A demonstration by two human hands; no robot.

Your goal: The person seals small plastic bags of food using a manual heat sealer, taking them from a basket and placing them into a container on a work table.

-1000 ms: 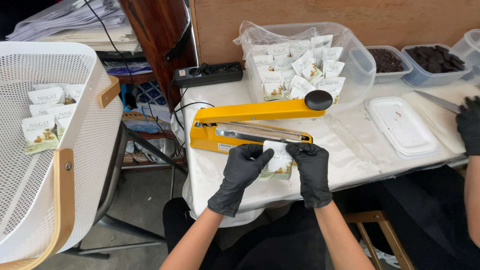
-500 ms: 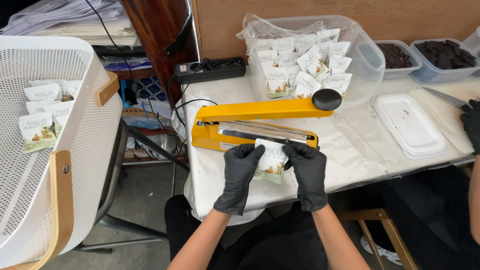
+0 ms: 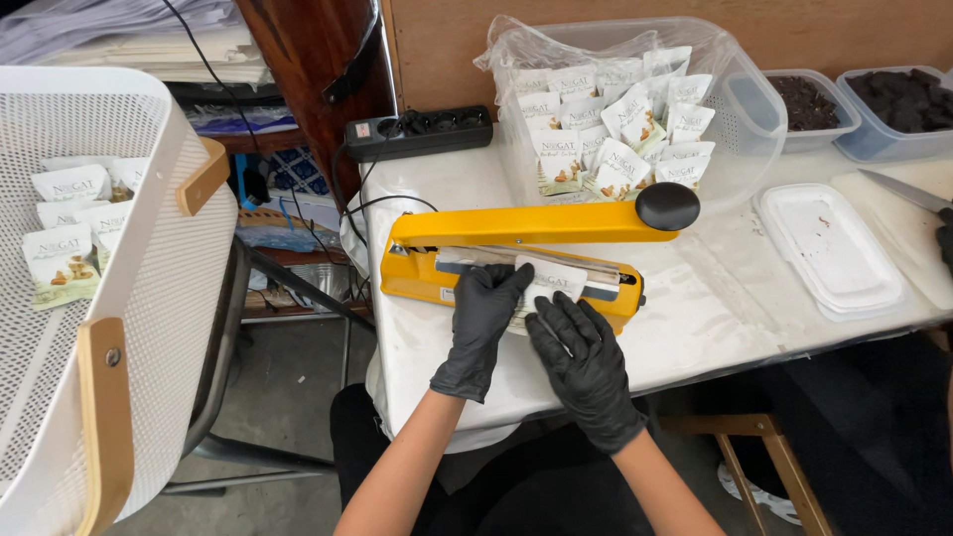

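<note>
Both my hands wear black gloves. My left hand [image 3: 483, 326] and my right hand [image 3: 584, 359] press a small white snack pouch [image 3: 552, 281] flat against the sealing bar of a yellow heat sealer [image 3: 516, 248]. The pouch's top edge lies on the bar under the raised yellow lever with its black knob [image 3: 667, 205]. Most of the pouch is hidden under my fingers.
A clear tub [image 3: 747, 109] of white pouches stands behind the sealer. A white perforated basket [image 3: 164, 258] with pouches sits at left. A white lid [image 3: 829, 248], two tubs of dark pieces [image 3: 806, 99], a power strip [image 3: 417, 132] and another person's gloved hand with a knife [image 3: 943, 233] are at right.
My hands have carried the pouch forward from the table's front edge onto the sealer's bar. The view has shifted slightly closer.
</note>
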